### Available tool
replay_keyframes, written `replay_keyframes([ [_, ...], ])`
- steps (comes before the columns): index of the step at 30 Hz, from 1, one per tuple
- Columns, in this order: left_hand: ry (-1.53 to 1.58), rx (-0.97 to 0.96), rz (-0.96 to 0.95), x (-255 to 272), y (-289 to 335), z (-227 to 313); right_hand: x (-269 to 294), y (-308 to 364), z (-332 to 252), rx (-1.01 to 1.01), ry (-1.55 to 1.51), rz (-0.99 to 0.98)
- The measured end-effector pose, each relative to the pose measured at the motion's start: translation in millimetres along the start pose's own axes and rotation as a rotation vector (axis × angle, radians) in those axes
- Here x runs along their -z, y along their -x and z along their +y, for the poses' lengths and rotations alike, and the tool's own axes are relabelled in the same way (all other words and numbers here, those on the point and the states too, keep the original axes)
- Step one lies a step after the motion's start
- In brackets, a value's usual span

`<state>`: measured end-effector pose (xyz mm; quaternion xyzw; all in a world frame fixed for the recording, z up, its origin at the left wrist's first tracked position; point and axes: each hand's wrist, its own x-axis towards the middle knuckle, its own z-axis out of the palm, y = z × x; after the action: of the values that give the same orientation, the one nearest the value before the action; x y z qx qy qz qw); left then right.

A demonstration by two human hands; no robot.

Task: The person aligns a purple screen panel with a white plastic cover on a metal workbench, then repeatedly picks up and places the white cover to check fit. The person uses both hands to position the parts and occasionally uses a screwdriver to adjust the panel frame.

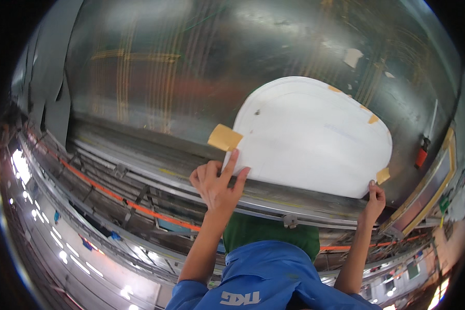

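Note:
A white rounded sheet, shaped like a half-oval with its straight edge towards me, lies flat on the shiny dark table. At its left corner my left hand has the index finger and thumb spread on the sheet, the other fingers curled loosely. A yellow tape piece sticks out from the sheet just beyond that index finger. My right hand is closed in a pinch at the sheet's right corner, beside a smaller yellow tape piece. More tape bits sit along the far right edge.
A red-handled tool with a long thin blade lies right of the sheet. A yellow-edged frame stands at the right. White scraps lie farther back. Grey sheeting hangs at the left. A metal rail runs along the near edge.

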<state>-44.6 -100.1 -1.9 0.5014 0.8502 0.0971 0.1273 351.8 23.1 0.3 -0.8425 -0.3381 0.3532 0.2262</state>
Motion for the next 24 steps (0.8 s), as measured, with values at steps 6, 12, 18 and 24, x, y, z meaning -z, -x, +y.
replay_keyframes([
  [6,-0.027,-0.068,0.047,-10.3,3.5,-1.6,-5.9,-2.8,1.6,-0.009,0.041,0.086],
  [12,0.019,-0.139,0.05,-16.6,6.9,1.8,-4.9,3.7,-6.5,-0.036,-0.063,0.115],
  [18,0.06,-0.147,0.013,-16.1,11.3,-2.8,-3.0,1.2,-7.3,-0.047,-0.04,0.109],
  [24,0.039,-0.126,0.005,-14.1,9.9,-4.2,-2.6,2.8,-15.8,-0.049,-0.036,0.122],
])
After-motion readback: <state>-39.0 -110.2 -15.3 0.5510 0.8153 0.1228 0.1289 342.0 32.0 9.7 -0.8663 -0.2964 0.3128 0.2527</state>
